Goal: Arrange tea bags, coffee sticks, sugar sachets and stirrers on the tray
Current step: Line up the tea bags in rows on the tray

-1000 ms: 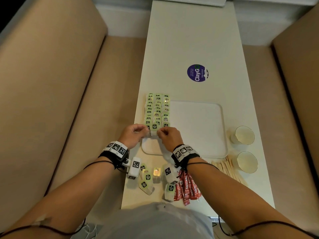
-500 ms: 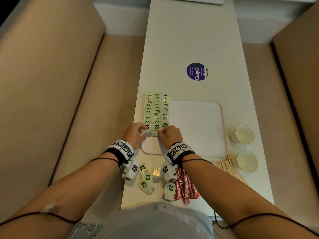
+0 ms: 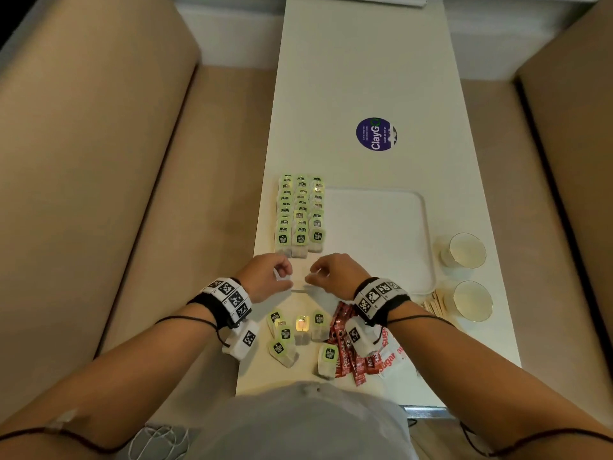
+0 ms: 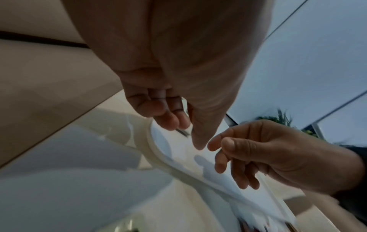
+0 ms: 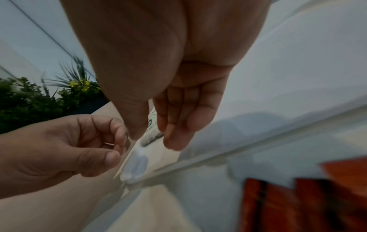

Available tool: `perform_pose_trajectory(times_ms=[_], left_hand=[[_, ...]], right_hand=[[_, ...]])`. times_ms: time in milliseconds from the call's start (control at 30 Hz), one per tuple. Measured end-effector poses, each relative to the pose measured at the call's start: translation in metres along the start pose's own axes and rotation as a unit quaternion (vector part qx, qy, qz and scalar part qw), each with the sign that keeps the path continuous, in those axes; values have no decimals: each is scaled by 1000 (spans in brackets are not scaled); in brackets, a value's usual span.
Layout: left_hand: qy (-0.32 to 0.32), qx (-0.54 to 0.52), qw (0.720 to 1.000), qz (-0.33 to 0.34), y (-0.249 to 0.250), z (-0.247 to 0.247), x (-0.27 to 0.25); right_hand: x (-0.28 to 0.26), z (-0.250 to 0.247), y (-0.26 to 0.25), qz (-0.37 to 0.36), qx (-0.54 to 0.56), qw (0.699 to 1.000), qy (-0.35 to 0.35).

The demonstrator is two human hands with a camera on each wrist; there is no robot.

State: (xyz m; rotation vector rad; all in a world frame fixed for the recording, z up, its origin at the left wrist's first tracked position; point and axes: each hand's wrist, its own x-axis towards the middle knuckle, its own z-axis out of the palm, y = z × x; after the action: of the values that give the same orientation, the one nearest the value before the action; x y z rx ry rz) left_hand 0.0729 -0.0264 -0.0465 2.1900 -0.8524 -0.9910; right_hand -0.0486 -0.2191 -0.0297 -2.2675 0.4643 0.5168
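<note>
Three neat rows of green-tagged tea bags [image 3: 300, 214] fill the left side of the white tray [image 3: 374, 240]. My left hand [image 3: 282, 273] and right hand [image 3: 315, 275] hover side by side over the tray's near-left corner, just short of the rows. Each has loosely curled fingers and holds nothing. The left wrist view shows the left hand [image 4: 184, 125] and right hand [image 4: 228, 157] empty above the tray rim [image 4: 158, 158]. Loose tea bags [image 3: 288, 333], red coffee sticks [image 3: 345, 350], sugar sachets [image 3: 391, 355] and wooden stirrers [image 3: 431, 305] lie on the table near me.
Two paper cups [image 3: 464, 250] [image 3: 472, 300] stand right of the tray. A round purple sticker [image 3: 376, 134] sits farther up the narrow white table [image 3: 365, 61]. Beige bench seats flank the table on both sides.
Both hands have drawn back toward me from the front end of the tea bag rows, where they were touching the nearest bags. The rows stay put.
</note>
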Motion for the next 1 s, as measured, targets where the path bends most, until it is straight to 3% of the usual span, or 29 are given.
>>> perform_pose_trajectory(times_ms=[167, 367, 800, 1000], left_hand=[[-83, 86, 992, 37, 19, 18, -17], [-164, 244, 954, 56, 27, 40, -28], [-156, 331, 928, 71, 34, 55, -40], [-159, 294, 941, 54, 37, 60, -40]], right_hand=[[-25, 8, 8, -18, -77, 995, -59], [-43, 19, 3, -7, -216, 972, -86], [-56, 34, -5, -16, -275, 957, -88], [-62, 33, -6, -12, -289, 953, -90]])
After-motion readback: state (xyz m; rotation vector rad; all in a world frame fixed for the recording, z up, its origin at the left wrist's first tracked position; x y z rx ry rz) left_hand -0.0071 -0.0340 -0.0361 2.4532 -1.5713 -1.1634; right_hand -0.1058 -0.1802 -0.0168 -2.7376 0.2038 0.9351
